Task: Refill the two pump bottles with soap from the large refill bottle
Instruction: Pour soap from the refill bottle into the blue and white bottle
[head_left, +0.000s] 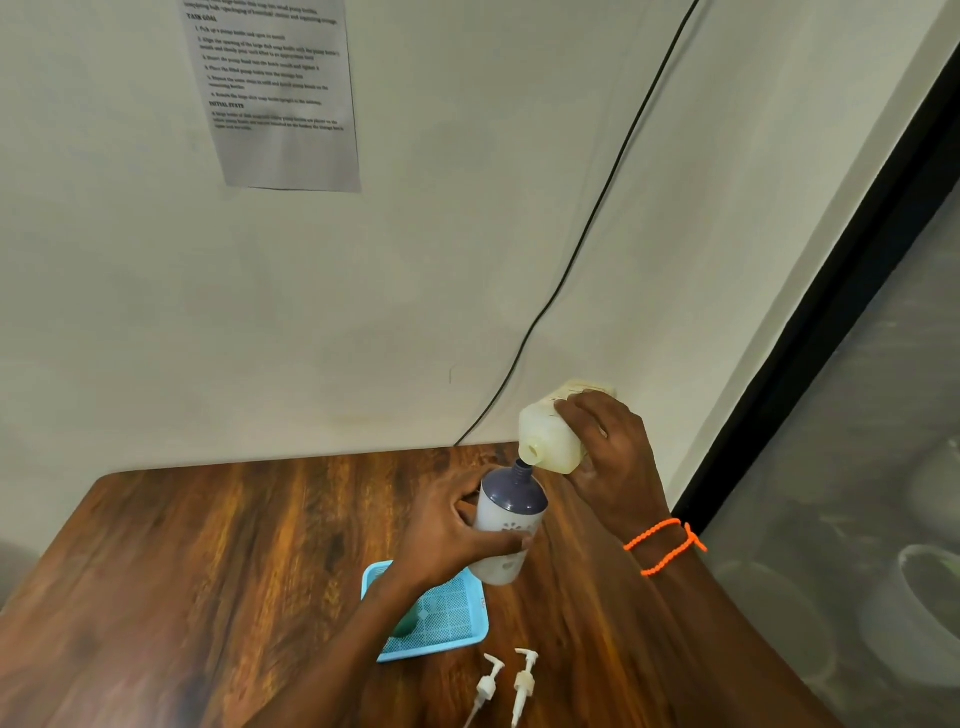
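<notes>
I am looking at a softly, evenly lit scene with no hard shadows. The wooden table (218, 561) is catching a dull sheen toward its left side. The wide lens is bowing straight lines at the edges. The printed sheet (275, 93) on the wall is reading blurred, and the glass panel (872, 519) at right is showing murky reflections.

Wall notice (275, 93) text blurred, top cropped.
</notes>
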